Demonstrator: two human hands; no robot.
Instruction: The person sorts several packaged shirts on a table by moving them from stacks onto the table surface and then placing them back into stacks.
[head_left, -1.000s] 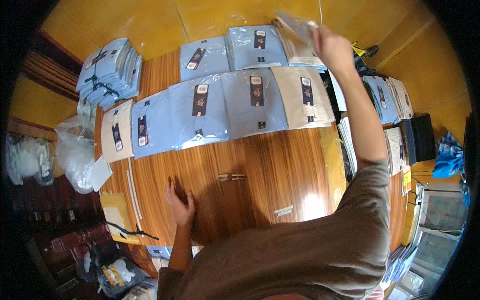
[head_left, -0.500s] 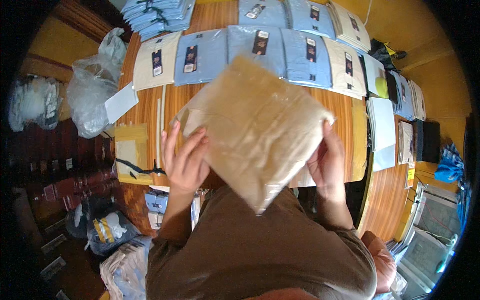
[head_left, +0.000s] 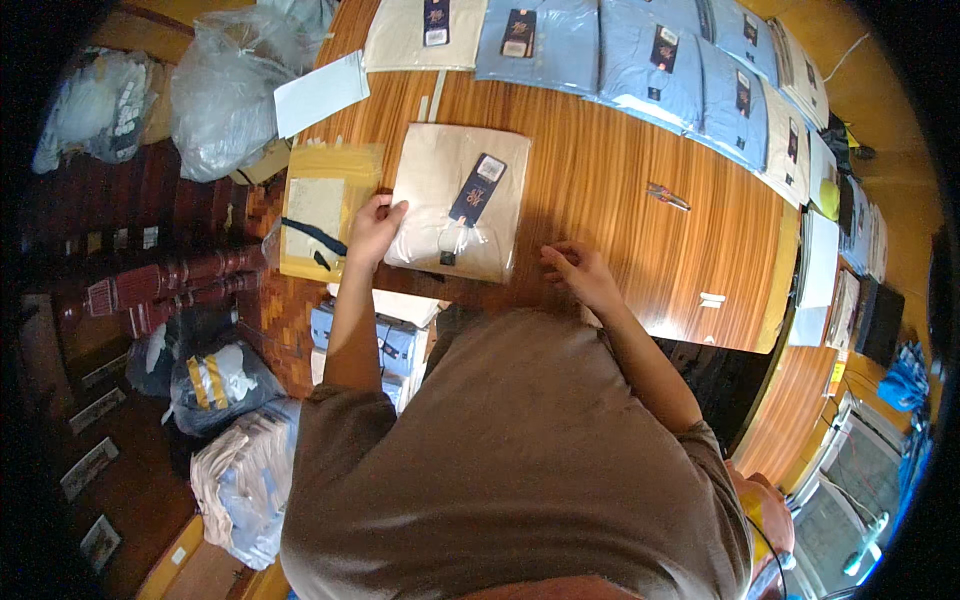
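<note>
on the table (head_left: 590, 170), the beige packet (head_left: 435, 172) lies by the near edge, left hand (head_left: 374, 230) touching its left side, grip unclear, right hand (head_left: 578, 272) empty, loosely open; a stray push could slide the slick film off.

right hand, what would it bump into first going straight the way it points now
Pointing left and slightly forward, the right hand would probably first meet the right edge of the beige bagged garment. The hand's height above the wooden table is unclear, so it might pass over instead.
</note>
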